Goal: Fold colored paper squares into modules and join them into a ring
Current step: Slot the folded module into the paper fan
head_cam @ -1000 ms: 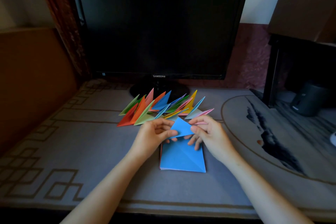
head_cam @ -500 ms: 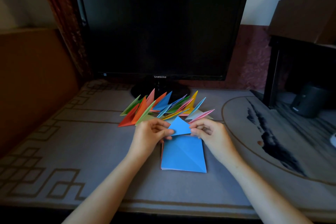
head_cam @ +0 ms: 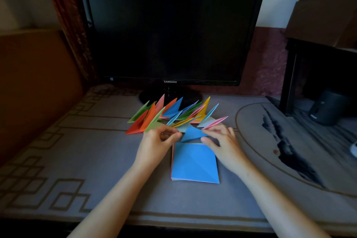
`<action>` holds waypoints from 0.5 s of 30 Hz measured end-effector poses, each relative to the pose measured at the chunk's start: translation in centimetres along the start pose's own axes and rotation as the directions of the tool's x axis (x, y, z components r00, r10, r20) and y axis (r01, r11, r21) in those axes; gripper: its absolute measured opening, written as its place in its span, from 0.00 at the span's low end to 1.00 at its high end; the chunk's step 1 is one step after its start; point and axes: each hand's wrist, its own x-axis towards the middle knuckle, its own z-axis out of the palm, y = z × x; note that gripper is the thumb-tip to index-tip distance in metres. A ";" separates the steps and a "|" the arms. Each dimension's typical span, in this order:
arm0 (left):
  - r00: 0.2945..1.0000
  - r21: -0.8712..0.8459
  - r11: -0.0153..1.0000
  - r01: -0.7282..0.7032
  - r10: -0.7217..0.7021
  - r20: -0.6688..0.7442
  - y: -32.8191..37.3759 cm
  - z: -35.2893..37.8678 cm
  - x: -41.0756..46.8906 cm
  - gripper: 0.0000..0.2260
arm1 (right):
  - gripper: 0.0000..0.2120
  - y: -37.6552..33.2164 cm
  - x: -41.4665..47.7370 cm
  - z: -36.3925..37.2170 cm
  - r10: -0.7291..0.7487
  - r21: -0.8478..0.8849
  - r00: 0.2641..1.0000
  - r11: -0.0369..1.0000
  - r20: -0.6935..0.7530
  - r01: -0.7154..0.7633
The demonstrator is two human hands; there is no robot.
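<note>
Pinched between both hands, just beyond the far edge of the paper stack: a blue folded triangle (head_cam: 193, 133), apex pointing away from the person. Gripped at its left corner by the left hand (head_cam: 154, 147), thumb and fingers curled in on the paper. Gripped at its right corner by the right hand (head_cam: 222, 143), thumb underneath and fingers on top, a little blurred.

Lying flat on the counter (head_cam: 87, 160), nearer the person: a stack of paper squares (head_cam: 195, 164), top sheet blue with a diagonal crease, pink edges showing along the left side. Just behind the hands, standing on edge in a fanned row: folded modules (head_cam: 173, 114) in red, orange, green, blue, yellow and pink. Behind those, on a round foot: a dark Samsung monitor (head_cam: 170, 31). At far right, in shadow: a dark cylindrical object (head_cam: 326, 108).
</note>
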 end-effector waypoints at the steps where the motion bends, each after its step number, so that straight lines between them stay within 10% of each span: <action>1: 1.000 0.007 1.000 -0.005 0.005 0.007 0.1 0.0 0.0 0.04 | 0.19 -0.2 -0.1 0.1 0.010 -0.103 0.999 0.995 0.034 -0.007; 7: 0.997 0.052 0.999 -0.010 0.006 0.071 0.1 -0.1 -0.1 0.05 | 0.42 -0.8 0.0 0.4 0.062 -0.371 0.983 0.929 0.172 0.006; 15: 0.970 0.177 0.983 -0.039 -0.006 0.244 -0.3 -0.1 -0.1 0.24 | 0.26 -0.8 -0.1 -0.2 0.019 -0.023 1.000 1.000 0.019 -0.019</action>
